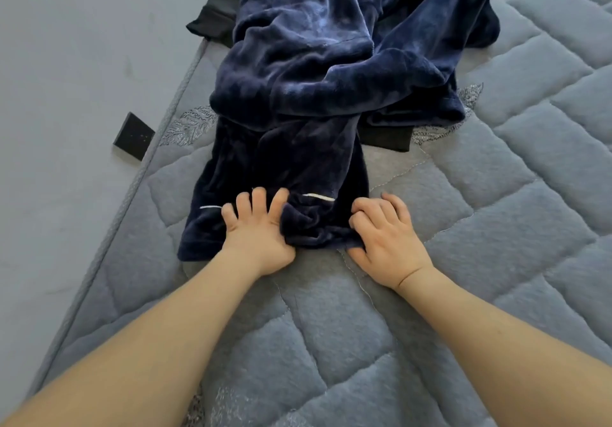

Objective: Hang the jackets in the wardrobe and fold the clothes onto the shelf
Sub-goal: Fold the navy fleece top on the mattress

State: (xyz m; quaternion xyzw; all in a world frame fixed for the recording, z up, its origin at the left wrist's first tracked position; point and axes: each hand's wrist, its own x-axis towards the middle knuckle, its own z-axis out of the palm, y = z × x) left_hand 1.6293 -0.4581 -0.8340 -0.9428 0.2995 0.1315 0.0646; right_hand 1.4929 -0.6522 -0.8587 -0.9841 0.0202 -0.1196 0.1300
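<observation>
- Quilted grey mattress [430, 310] with a corded edge, spread under and all around the grip.
- Grey wall [76, 79] left of it.
- Black switch plate [133, 136] on that wall.

Soft, even daylight; faint shadows; wide-angle bending at edges.

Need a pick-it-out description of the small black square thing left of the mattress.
Start at the grey quilted mattress and follow its corded left edge up to level with the navy plush garment. Just outside that edge, on the pale surface, sits a small black square plate. Unlike the dark fabrics nearby, it is flat, rigid and sharp-cornered.
</observation>
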